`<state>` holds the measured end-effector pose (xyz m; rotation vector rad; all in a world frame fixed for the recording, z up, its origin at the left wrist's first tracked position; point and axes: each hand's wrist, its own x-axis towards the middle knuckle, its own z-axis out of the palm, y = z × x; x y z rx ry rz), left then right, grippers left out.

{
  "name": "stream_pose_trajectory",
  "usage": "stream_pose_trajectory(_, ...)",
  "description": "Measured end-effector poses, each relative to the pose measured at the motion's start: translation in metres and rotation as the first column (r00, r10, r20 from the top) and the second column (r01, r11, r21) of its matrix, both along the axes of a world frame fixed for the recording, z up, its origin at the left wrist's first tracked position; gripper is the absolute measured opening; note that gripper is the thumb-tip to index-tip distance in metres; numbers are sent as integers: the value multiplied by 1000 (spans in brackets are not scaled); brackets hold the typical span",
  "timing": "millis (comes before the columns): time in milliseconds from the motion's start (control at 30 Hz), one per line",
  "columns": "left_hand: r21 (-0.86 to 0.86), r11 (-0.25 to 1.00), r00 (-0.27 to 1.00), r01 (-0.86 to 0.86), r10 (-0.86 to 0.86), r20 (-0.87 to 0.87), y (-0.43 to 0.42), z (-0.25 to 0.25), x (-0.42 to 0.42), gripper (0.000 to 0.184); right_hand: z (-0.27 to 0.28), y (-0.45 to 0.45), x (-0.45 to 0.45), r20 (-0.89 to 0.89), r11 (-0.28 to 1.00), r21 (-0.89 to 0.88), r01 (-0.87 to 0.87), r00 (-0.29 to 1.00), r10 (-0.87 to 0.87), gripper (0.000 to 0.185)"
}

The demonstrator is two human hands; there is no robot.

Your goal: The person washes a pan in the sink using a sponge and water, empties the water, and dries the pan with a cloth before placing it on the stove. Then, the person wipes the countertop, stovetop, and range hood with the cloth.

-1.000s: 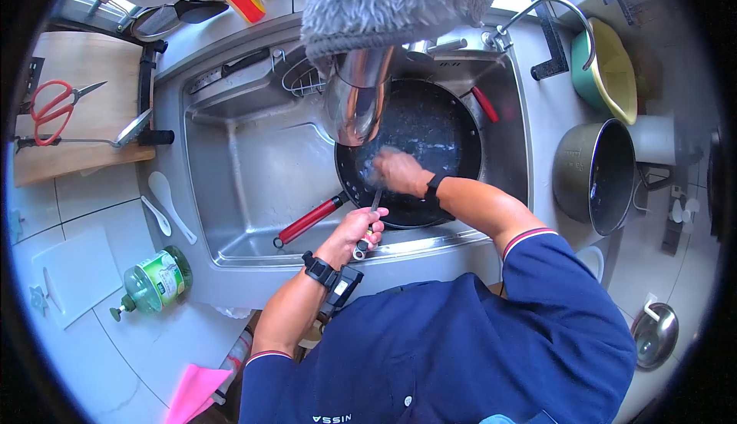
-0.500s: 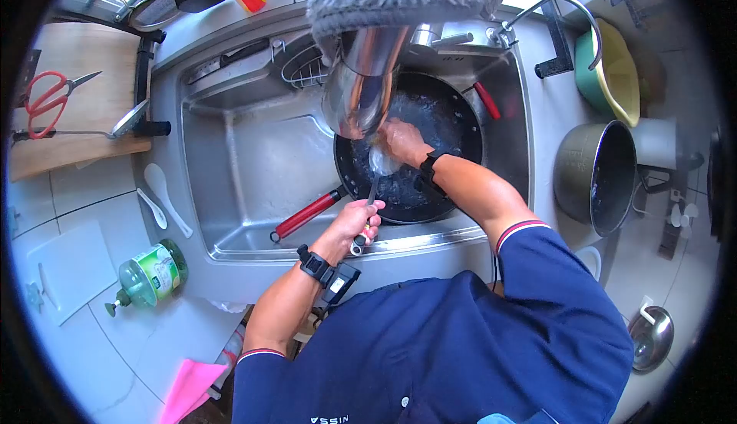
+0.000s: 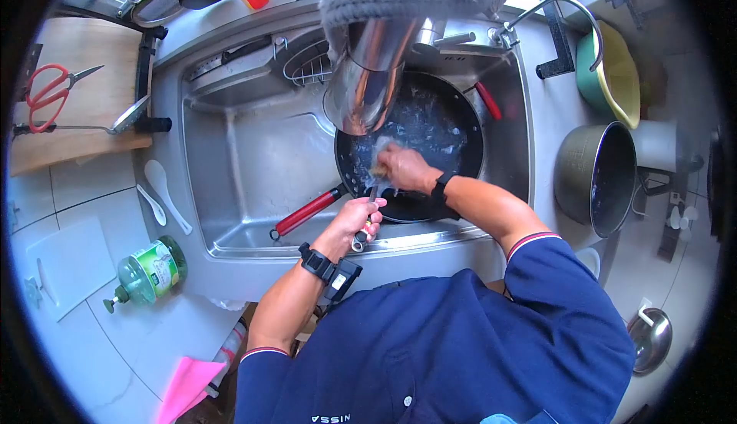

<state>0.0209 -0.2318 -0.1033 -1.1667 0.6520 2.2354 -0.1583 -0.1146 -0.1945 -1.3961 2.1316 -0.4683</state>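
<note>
My left hand point(image 3: 362, 218) is closed around the handle of a long metal kitchen utensil point(image 3: 373, 193), whose ring end sticks out below my fist. The utensil's head is hidden by foam and my right hand, so its exact kind cannot be made out. My right hand point(image 3: 407, 167) is closed on a yellowish sponge point(image 3: 378, 170) and presses it against the upper part of the utensil. Both are over a large black wok point(image 3: 449, 170) with soapy water in it. The wok sits in the sink, its red handle point(image 3: 309, 215) pointing to the lower left.
The steel sink point(image 3: 261, 155) surrounds the wok, with a shiny metal cylinder point(image 3: 367, 94) hanging over it. A deep pot point(image 3: 572, 163) and a green basin point(image 3: 587, 78) stand on the right. A soap bottle point(image 3: 153, 272), white spoons point(image 3: 157, 182) and red scissors point(image 3: 47, 97) are on the left.
My right hand has moved down along the utensil, closer to my left hand. The utensil's shiny head showed earlier and is now covered. My left hand stays nearly in place.
</note>
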Motion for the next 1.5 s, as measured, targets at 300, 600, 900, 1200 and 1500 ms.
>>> stream_pose_trajectory(300, -25, 999, 1000, 30, -30, -2, 0, 0, 3, 25, 14, 3, -13, 26, 992, 66, -106, 994, 104, 17)
stream_pose_trajectory(600, -67, 995, 997, 79, -79, -9, -3, -3, 1, 24, 1, -17, -14, -35, 991, 46, -124, 991, 126, 16)
stream_pose_trajectory(900, -79, 993, 996, 86, -85, 18, -6, 9, -4, 23, 3, -35, -18, -33, 999, 36, -33, 999, 34, 15)
stream_pose_trajectory(1200, -87, 993, 997, 81, -81, 6, -5, 10, -3, 23, -24, -36, -35, 14, 978, -171, 117, 993, -117, 14)
stream_pose_trajectory(1500, -29, 998, 999, 51, -52, -8, -8, 6, -2, 26, -3, -11, -48, -76, 997, 75, 13, 997, -7, 17)
